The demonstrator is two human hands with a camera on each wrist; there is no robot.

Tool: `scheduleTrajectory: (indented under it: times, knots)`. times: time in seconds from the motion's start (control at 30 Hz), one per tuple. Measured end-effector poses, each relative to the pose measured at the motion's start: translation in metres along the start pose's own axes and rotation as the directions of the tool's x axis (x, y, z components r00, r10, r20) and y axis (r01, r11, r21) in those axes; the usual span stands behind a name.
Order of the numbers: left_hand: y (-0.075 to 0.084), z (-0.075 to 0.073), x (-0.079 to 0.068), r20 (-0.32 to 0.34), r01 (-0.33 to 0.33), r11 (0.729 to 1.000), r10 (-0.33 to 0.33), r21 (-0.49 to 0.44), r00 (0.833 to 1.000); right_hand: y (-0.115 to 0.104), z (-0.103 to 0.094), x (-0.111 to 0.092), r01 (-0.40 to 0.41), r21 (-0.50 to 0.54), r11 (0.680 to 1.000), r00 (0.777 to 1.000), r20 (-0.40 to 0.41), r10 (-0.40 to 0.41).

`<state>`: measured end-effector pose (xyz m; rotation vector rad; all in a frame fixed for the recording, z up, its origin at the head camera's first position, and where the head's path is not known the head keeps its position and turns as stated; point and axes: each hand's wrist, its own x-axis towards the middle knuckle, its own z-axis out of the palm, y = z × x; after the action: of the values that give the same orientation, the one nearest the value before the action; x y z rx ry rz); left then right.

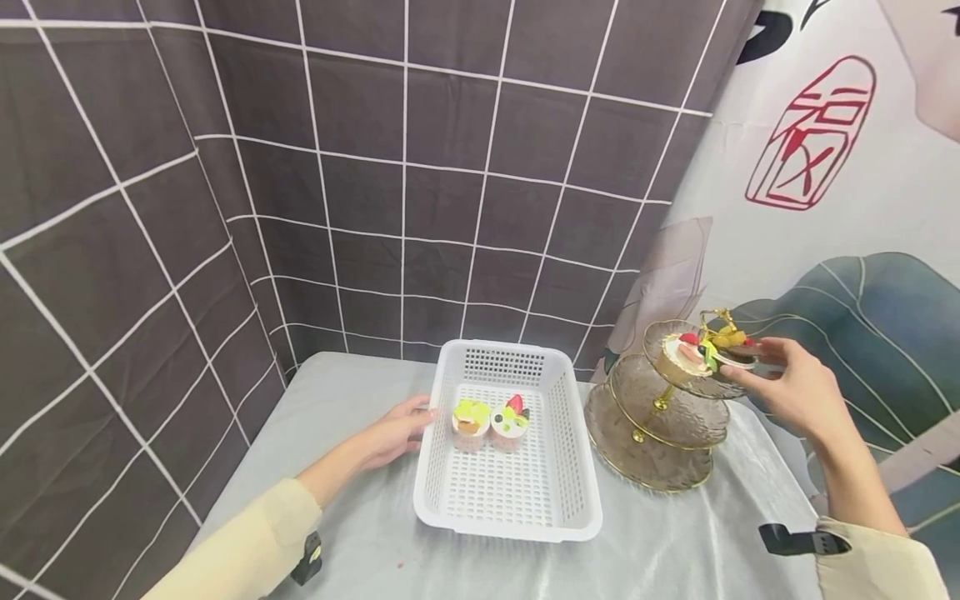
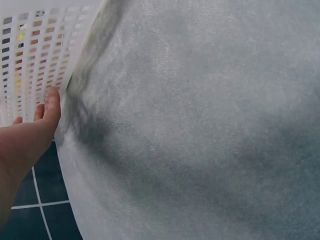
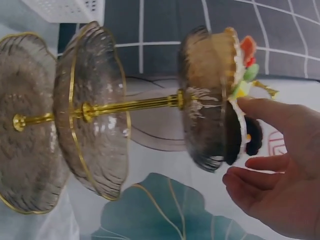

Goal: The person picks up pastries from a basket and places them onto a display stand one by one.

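My left hand (image 1: 397, 429) rests its fingertips against the left side of a white plastic basket (image 1: 581, 467); in the left wrist view the fingers (image 2: 52, 107) lie along its slotted wall. Two cupcakes with fruit toppings stand inside, one with yellow pieces (image 1: 471, 421) and one with a strawberry (image 1: 510, 427). Over at the right, my right hand (image 1: 802, 387) holds a dark-cupped cupcake (image 3: 233, 131) between thumb and fingers on the top tier of a three-tier glass stand (image 1: 633, 454). Beside it on that tier sits a pale-cupped fruit cupcake (image 1: 682, 360).
A gold ornamental handle (image 1: 716, 317) tops the stand. Grey cloth (image 1: 360, 533) covers the table. Behind hangs a dark curtain with white grid lines (image 1: 360, 200), and a printed white cloth (image 1: 720, 167) hangs on the right.
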<state>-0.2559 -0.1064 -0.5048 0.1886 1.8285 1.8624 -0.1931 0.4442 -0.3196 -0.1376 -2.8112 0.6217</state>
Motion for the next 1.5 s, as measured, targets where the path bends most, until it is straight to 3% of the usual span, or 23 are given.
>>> scheduleTrajectory:
  times: [0.13,0.3,0.47,0.6,0.73,0.8,0.9,1.07,1.33,1.5]
  knots:
    - [-0.002,-0.001,0.000,-0.008,-0.006,1.000,0.006,-0.008,1.000,-0.007,-0.008,-0.004,0.030,-0.011,0.999,0.999,-0.039,-0.030]
    - [-0.003,-0.004,0.000,-0.020,-0.006,1.000,0.005,-0.016,1.000,-0.030,-0.014,-0.012,0.092,0.037,0.995,0.983,-0.163,-0.085]
    - [-0.004,-0.002,0.002,0.004,-0.013,1.000,0.013,-0.017,1.000,-0.059,-0.011,-0.021,0.190,0.097,0.977,0.948,-0.276,-0.158]
    - [-0.004,-0.001,0.002,0.016,-0.017,1.000,0.017,-0.008,1.000,-0.083,0.009,-0.022,0.348,0.146,0.926,0.908,-0.299,-0.294]
    - [-0.005,-0.002,0.003,0.007,-0.010,1.000,0.011,-0.010,1.000,-0.105,0.042,-0.023,0.487,0.158,0.859,0.863,-0.236,-0.447]
    - [-0.005,-0.001,0.003,0.004,-0.016,1.000,0.016,-0.008,1.000,-0.112,0.062,-0.023,0.516,0.189,0.836,0.855,-0.175,-0.488]
    - [-0.004,-0.001,0.003,0.000,-0.018,1.000,0.018,-0.004,1.000,-0.119,0.093,-0.022,0.478,0.262,0.838,0.876,-0.072,-0.477]
    - [-0.001,0.001,0.000,0.000,-0.017,1.000,0.017,0.000,1.000,-0.126,0.137,-0.015,0.344,0.384,0.857,0.913,0.075,-0.401]
    - [0.000,0.002,-0.003,0.010,-0.030,1.000,0.030,0.011,1.000,-0.137,0.202,-0.009,0.297,0.460,0.837,0.908,0.137,-0.397]
    - [0.001,0.003,-0.002,0.001,-0.023,1.000,0.023,0.013,1.000,-0.141,0.228,-0.008,0.263,0.470,0.842,0.902,0.191,-0.388]
